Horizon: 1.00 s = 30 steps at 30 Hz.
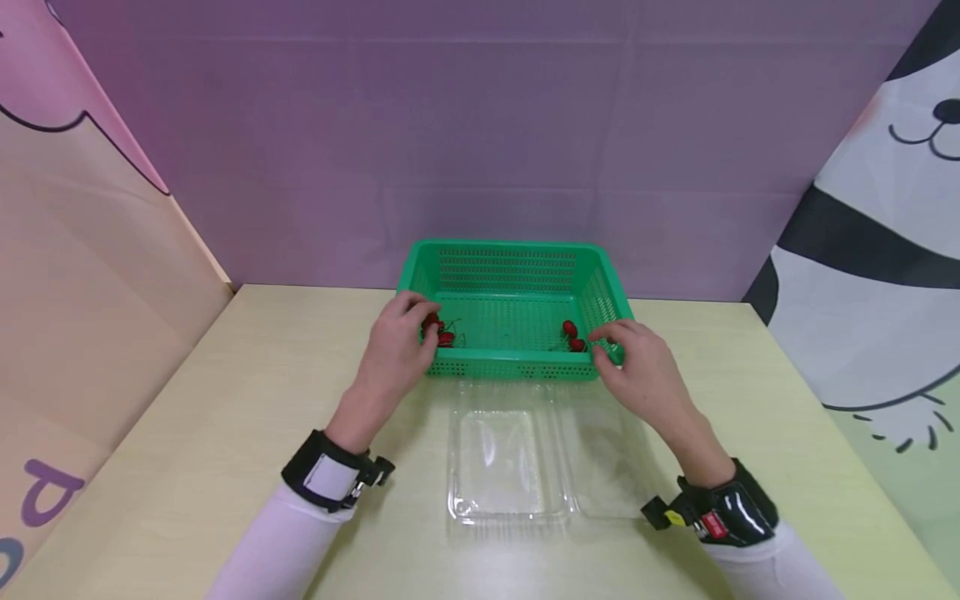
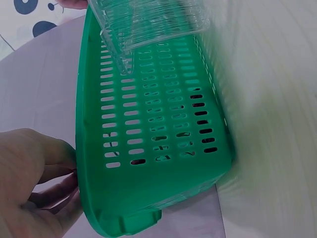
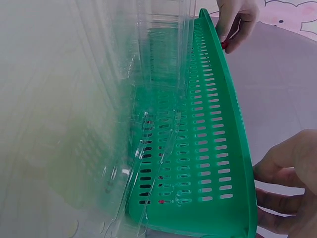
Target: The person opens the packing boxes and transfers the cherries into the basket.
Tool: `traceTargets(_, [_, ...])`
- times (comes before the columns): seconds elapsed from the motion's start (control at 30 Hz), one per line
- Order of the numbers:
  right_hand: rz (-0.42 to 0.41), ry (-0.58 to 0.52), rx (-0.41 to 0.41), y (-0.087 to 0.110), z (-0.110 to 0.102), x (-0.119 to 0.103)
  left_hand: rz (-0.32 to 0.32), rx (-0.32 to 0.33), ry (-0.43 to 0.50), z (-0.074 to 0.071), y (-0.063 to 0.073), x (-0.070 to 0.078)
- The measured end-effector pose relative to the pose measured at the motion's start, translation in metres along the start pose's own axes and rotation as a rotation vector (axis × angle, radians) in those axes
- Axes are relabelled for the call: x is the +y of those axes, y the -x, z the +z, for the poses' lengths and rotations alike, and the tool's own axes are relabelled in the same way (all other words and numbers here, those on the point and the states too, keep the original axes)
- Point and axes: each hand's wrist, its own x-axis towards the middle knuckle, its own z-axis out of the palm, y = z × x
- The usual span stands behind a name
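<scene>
A green plastic basket (image 1: 510, 367) holds red cherries with thin stems, some cherries (image 1: 446, 339) in its front left corner and a couple of cherries (image 1: 576, 343) near its front right. Over the left corner my left hand (image 1: 397, 346) pinches a cherry (image 3: 224, 45) between thumb and fingers, just above the rim. My right hand (image 1: 641, 367) reaches over the right corner, thumb and fingers bent but apart, with nothing visible between them. Seen from the left wrist, the basket wall hides the left fingertips (image 2: 64, 191). Likewise the rim covers the right fingertips in the right wrist view.
A clear plastic clamshell box (image 1: 506, 467) lies opened flat in front of the basket, its lid (image 1: 607, 458) on the right. The pale wooden table (image 1: 225, 433) meets a purple backdrop (image 1: 495, 125) behind the basket. Printed panels flank both sides.
</scene>
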Motion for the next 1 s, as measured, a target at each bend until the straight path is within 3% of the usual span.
traceTargets(0.47, [0.010, -0.001, -0.027, 0.001, 0.000, 0.001, -0.038, -0.018, 0.001, 0.001, 0.001, 0.000])
traceTargets(0.77, [0.019, -0.011, -0.028, 0.002, 0.000, 0.002, -0.025, -0.003, -0.011, 0.003, 0.003, -0.003])
traceTargets(1.0, [0.032, -0.016, -0.021, 0.004, 0.001, 0.006, -0.056, -0.068, -0.023, 0.004, 0.012, -0.004])
